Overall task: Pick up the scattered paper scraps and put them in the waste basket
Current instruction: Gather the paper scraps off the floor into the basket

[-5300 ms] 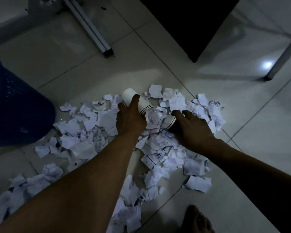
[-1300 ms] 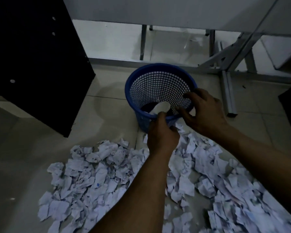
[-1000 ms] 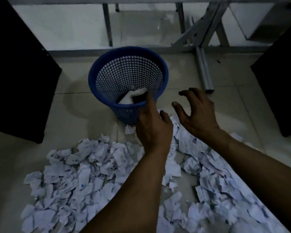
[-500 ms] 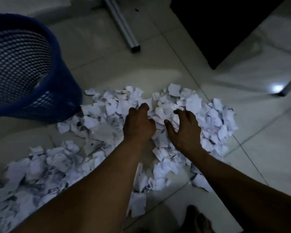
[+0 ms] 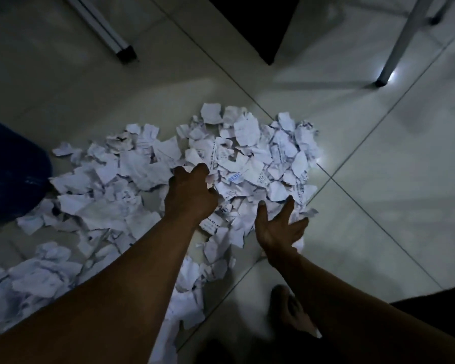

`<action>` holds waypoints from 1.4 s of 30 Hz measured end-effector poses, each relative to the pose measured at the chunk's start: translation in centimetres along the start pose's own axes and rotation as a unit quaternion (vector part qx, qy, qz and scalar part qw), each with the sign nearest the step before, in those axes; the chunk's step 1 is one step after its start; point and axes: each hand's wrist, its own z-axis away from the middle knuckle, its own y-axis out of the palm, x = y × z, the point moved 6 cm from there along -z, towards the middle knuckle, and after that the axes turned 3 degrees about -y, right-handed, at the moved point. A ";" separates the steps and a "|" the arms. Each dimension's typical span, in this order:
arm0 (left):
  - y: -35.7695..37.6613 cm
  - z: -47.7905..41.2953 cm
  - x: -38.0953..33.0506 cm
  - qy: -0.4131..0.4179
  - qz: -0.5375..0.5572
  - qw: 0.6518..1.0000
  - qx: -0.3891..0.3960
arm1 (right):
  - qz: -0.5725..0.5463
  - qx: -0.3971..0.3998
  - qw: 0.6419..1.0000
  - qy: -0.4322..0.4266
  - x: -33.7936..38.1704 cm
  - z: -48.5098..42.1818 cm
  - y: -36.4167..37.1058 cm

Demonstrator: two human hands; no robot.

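The paper scraps [image 5: 247, 153] lie in a wide, loose heap on the tiled floor [image 5: 378, 179], white torn bits with print on them, trailing off toward the lower left. The blue waste basket [image 5: 11, 177] stands at the left edge of the view, its side just beside the nearest scraps. The left hand [image 5: 189, 193] is down on the middle of the heap, back up, fingers curled into the paper; whether it has any pinched I cannot tell. The right hand [image 5: 279, 227] sits at the near right edge of the heap, fingers spread wide and straight, palm turned inward toward the scraps, holding nothing. A bare foot [image 5: 286, 308] rests on the floor below it. Further back there is a dark cabinet [image 5: 255, 22], a metal desk leg [image 5: 402, 40] on the right and a metal foot bar [image 5: 103, 24] on the left.
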 end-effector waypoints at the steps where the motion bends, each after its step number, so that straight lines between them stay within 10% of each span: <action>1: 0.1 0.2 0.3 0.001 -0.002 1.000 0.001 | -0.009 0.005 1.000 0.002 0.2 0.1 0.3; 13: -1.0 2.8 6.5 -0.077 0.034 0.996 -0.023 | 0.080 0.032 0.951 -0.296 8.6 2.8 5.7; 27: -1.3 -1.5 4.4 -0.072 0.081 0.985 -0.132 | 0.118 -0.139 0.949 -0.257 14.8 -5.8 1.7; 42: -1.3 -2.8 5.7 -0.091 0.072 0.980 -0.162 | 0.256 0.076 0.921 -0.283 13.6 -10.2 4.1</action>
